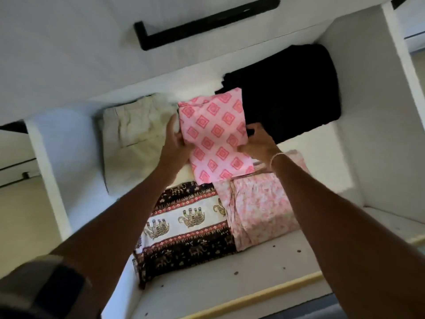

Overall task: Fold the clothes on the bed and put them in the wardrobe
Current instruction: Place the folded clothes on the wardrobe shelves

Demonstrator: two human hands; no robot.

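Subject item: a folded pink cloth printed with red square-in-square diamonds (216,137), at the centre of the frame inside the white wardrobe compartment (358,125). It is held at both side edges. The left hand (176,140) grips the left edge with its fingers curled round it. The right hand (257,143) pinches the right edge, thumb on the upper face and fingers tucked behind. A thin gold-coloured bracelet (274,157) sits on the right wrist. The cloth's lower end overlaps the folded items below it; whether it rests on them or is held just clear cannot be determined from this angle. Contents noted on the white shelf (230,284): a folded cream garment (131,146) at centre left, just beside the left hand; a folded black garment (292,93) at upper right, partly behind the pink cloth; a folded dark brown and cream cloth with an elephant print (184,226) at lower centre; and a folded pale pink floral cloth (259,210) touching it on the right, beneath the right forearm. A black rectangular handle (207,21) is fixed to the white panel at the top of the frame. A grey and dark sleeve (41,286), blurred, occupies the lower left corner.
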